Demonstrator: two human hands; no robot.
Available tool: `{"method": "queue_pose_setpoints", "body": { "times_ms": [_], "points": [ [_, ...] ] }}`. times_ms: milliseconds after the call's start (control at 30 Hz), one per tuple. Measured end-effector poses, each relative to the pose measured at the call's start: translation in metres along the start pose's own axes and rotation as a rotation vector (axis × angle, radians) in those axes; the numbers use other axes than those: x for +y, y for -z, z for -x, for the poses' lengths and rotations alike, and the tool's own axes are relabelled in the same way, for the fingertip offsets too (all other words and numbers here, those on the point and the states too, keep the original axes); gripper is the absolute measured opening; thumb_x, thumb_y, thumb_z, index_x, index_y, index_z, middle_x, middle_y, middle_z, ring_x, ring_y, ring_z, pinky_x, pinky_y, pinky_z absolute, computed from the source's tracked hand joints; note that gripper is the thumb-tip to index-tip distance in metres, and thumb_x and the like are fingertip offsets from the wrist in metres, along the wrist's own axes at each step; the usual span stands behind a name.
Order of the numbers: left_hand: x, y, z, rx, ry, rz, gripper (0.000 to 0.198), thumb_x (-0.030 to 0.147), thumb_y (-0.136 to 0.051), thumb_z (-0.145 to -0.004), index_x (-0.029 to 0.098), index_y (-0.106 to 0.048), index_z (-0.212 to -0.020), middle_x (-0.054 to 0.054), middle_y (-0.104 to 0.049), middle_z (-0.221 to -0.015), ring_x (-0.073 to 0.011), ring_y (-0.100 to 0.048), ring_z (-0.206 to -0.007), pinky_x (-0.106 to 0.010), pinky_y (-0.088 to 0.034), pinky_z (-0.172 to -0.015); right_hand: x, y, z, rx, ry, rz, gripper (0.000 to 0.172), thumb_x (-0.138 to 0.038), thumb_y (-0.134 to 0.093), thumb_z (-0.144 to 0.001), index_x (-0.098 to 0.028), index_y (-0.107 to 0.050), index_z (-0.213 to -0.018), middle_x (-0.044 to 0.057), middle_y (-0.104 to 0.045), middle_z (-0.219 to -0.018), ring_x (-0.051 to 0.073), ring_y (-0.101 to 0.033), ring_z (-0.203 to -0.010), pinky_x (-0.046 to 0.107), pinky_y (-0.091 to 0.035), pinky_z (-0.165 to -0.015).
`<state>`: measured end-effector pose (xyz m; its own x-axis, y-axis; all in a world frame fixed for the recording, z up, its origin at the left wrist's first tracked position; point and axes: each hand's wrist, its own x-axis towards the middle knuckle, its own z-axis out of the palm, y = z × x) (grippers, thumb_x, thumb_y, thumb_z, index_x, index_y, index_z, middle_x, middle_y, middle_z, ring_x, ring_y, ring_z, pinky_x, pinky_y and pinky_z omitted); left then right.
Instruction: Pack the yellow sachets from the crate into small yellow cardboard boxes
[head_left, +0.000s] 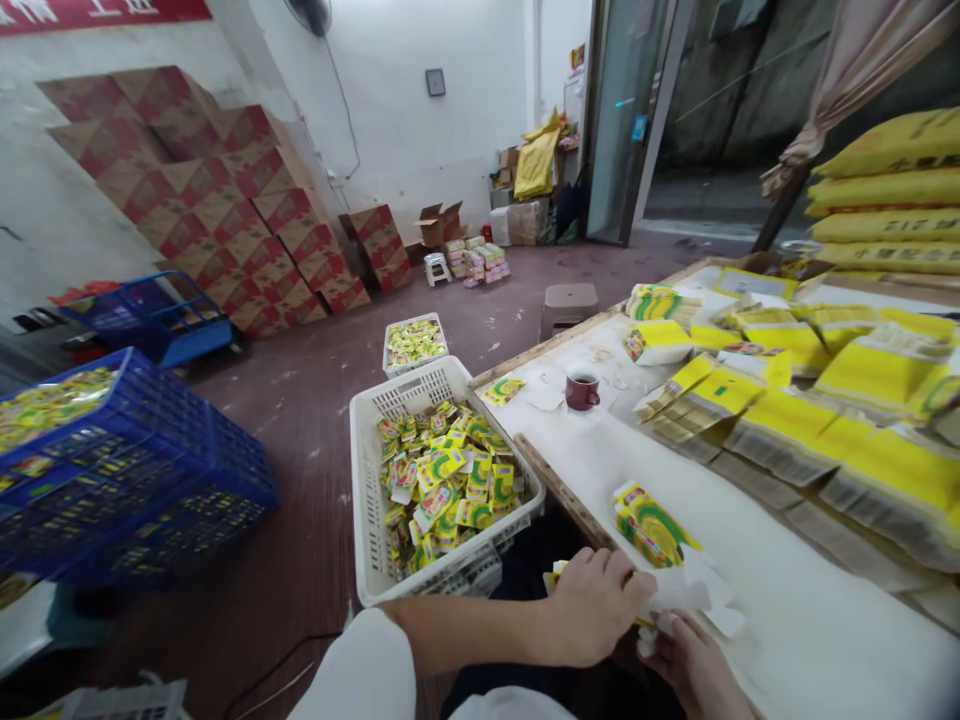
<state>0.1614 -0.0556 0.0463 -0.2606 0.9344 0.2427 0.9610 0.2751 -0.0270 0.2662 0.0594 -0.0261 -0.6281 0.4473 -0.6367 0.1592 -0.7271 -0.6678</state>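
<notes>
My left hand (600, 605) reaches in from the lower left, its fingers curled over a small yellow carton (553, 577); most of the carton is hidden behind the hand. Close beside it, my right hand (694, 660) has thumb and fingers pinched at the white end flaps (646, 640) under the left fingers. Just beyond both hands, on the white table (795, 600), lie yellow-and-green cartons (652, 525) with white flaps sticking out. Left of my hands stands a white crate (364, 500) heaped with small yellow cartons (450, 480).
A dark red mug (582, 390) stands on the table. Stacks of flat yellow cartons (795, 425) line its far right side. Another white crate (415, 367) sits on the floor ahead. Blue crates (150, 480) stand at left, and brown-red boxes (202, 200) are piled by the wall.
</notes>
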Motion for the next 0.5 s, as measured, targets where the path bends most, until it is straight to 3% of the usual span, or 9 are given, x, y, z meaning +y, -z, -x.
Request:
{"method": "queue_pose_setpoints", "body": {
  "times_ms": [267, 433, 500],
  "points": [
    [0.0061, 0.0040, -0.0047, -0.132, -0.003, 0.052, 0.022, 0.025, -0.035, -0.096, 0.018, -0.042, -0.116, -0.004, -0.054, -0.101, -0.0194, -0.053, -0.085, -0.034, -0.037, -0.067, -0.0052, 0.0050, 0.0058, 0.005, -0.080, -0.151, 0.033, -0.031, -0.082, -0.045, -0.021, -0.059, -0.066, -0.002, -0.068, -0.060, 0.018, -0.062, -0.051, 0.032, -0.052, -0.049],
    [0.0046, 0.0047, -0.0065, -0.172, 0.021, 0.109, 0.027, 0.028, -0.042, -0.093, 0.018, -0.039, -0.118, -0.006, -0.054, -0.106, -0.0210, -0.054, -0.090, -0.035, -0.040, -0.071, -0.0054, 0.0036, 0.0058, -0.022, -0.126, -0.234, 0.025, -0.032, -0.079, -0.052, -0.022, -0.060, -0.063, -0.001, -0.068, -0.061, 0.017, -0.061, -0.053, 0.032, -0.053, -0.053],
    [0.0030, 0.0023, -0.0067, -0.162, 0.023, 0.153, 0.033, 0.030, -0.048, -0.089, 0.018, -0.039, -0.119, -0.006, -0.055, -0.109, -0.0213, -0.054, -0.093, -0.035, -0.040, -0.073, -0.0056, 0.0037, 0.0069, -0.080, -0.067, -0.234, 0.022, -0.033, -0.079, -0.058, -0.021, -0.062, -0.064, 0.000, -0.068, -0.062, 0.016, -0.061, -0.053, 0.033, -0.054, -0.055]
  ]
}}
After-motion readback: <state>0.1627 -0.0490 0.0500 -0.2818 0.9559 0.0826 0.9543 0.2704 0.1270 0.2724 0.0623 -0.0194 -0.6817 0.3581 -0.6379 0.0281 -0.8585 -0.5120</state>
